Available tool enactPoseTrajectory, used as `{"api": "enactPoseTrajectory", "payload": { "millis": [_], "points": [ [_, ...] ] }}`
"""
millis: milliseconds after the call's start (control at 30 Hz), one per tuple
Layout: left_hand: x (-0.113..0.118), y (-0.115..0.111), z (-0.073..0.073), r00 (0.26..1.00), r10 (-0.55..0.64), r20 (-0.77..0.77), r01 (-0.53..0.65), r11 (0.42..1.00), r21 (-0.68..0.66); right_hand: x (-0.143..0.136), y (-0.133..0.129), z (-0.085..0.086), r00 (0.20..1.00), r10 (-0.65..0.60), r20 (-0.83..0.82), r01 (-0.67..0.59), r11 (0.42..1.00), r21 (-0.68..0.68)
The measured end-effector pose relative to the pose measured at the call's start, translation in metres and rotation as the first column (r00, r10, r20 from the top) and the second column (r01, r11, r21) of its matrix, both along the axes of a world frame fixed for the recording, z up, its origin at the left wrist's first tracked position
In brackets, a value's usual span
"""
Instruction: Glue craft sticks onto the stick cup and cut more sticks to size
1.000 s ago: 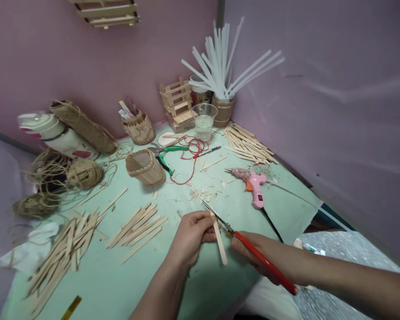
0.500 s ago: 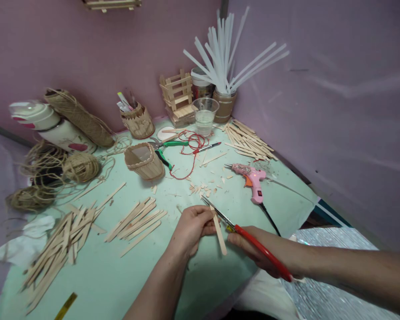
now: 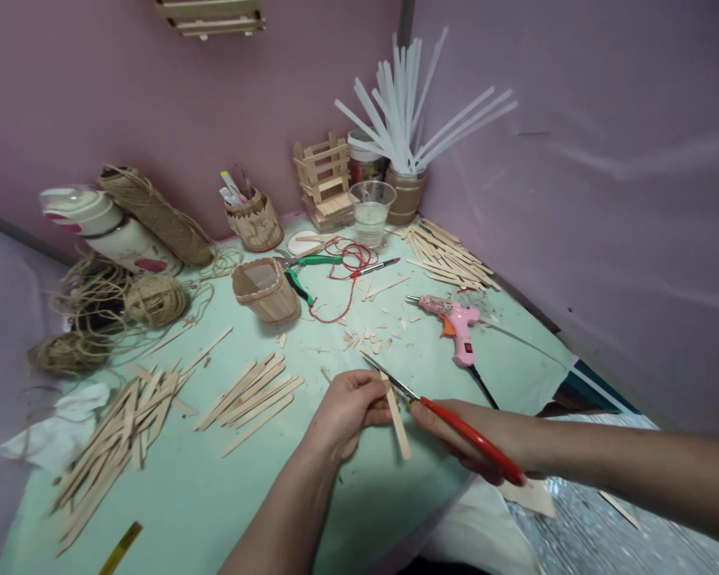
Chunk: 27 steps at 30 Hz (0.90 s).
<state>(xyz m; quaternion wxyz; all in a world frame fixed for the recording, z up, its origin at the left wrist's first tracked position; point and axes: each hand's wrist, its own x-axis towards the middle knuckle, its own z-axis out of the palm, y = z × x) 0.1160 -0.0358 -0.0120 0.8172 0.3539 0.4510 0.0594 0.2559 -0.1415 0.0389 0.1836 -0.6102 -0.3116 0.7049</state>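
Observation:
My left hand pinches a flat wooden stick near its upper end, and the stick slants down toward me. My right hand is wrapped round the red handles of the scissors. Their metal blades point up and left and cross the stick's upper end, close to my left fingertips. Small wood chips lie just beyond the blade tips. To the left are a short row of sticks and a larger loose pile.
A pink glue gun lies right of the chips. Behind are a stick basket, green-handled pliers, red cord, a cup of liquid and more sticks. Twine and a bottle stand left.
The view has shifted slightly, moving the background a little right and down. The scissor handles look a little closer together. Both hands keep their hold.

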Motion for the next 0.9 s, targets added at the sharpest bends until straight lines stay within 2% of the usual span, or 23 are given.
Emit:
{"api": "enactPoseTrajectory", "payload": {
  "millis": [167,333,467,533,600,667,733,800,900],
  "points": [
    [0.001,0.001,-0.001,1.000,-0.002,0.012,0.003,1.000,-0.015,-0.003,-0.001,-0.004,0.995,-0.038,0.091,0.038,0.999,0.004],
    [0.001,0.001,0.001,1.000,0.005,-0.015,-0.005,1.000,-0.003,-0.004,-0.001,-0.004,0.995,-0.024,0.100,0.026,1.000,-0.012],
    [-0.002,0.003,0.005,1.000,-0.007,-0.031,0.008,1.000,0.026,0.000,-0.012,-0.009,0.986,-0.056,0.160,0.057,0.998,0.000],
    [-0.003,0.005,0.007,0.999,0.037,0.011,-0.038,0.998,0.056,0.003,-0.019,-0.013,0.980,-0.072,0.187,0.063,0.997,0.053],
    [-0.004,0.006,0.008,0.989,0.130,0.073,-0.138,0.985,0.102,0.004,-0.024,-0.019,0.967,-0.136,0.213,0.110,0.985,0.130],
    [-0.004,0.006,0.009,0.966,0.222,0.131,-0.239,0.961,0.137,0.004,-0.025,-0.025,0.934,-0.266,0.238,0.213,0.950,0.226],
    [-0.003,0.005,0.009,0.945,0.276,0.174,-0.301,0.943,0.143,0.003,-0.023,-0.030,0.875,-0.417,0.246,0.334,0.888,0.317],
    [-0.002,0.002,0.008,0.933,0.302,0.197,-0.331,0.934,0.135,0.001,-0.017,-0.033,0.818,-0.533,0.216,0.435,0.819,0.374],
    [0.000,-0.001,0.009,0.927,0.314,0.206,-0.343,0.931,0.123,-0.002,-0.009,-0.033,0.748,-0.652,0.129,0.566,0.726,0.391]
  ]
}}
